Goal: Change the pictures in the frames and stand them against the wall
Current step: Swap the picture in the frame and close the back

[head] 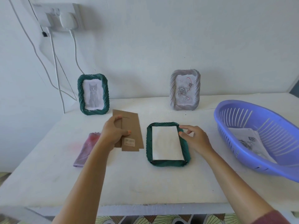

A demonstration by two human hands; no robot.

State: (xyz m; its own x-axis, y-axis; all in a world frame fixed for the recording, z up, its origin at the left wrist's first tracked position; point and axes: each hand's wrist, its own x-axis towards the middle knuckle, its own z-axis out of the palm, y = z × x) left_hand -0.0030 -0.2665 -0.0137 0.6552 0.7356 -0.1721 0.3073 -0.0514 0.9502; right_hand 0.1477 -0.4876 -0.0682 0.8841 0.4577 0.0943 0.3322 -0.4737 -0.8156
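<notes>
A green rope-edged frame (149, 143) lies face down on the white table, with a white sheet (166, 143) resting in its back opening. My right hand (195, 138) rests on the frame's right edge, fingers apart and touching the sheet's side. My left hand (113, 131) grips a brown cardboard backing board (132, 133) just left of the frame. Against the wall stand a second green frame (93, 94) with a cat picture and a grey frame (185, 90) with a rose picture.
A purple slotted basket (258, 136) with printed pictures (249, 141) inside sits at the right. A pink-grey cloth (86, 147) lies left of my left forearm. White cables (55, 65) hang from a wall socket (56, 16) at the back left.
</notes>
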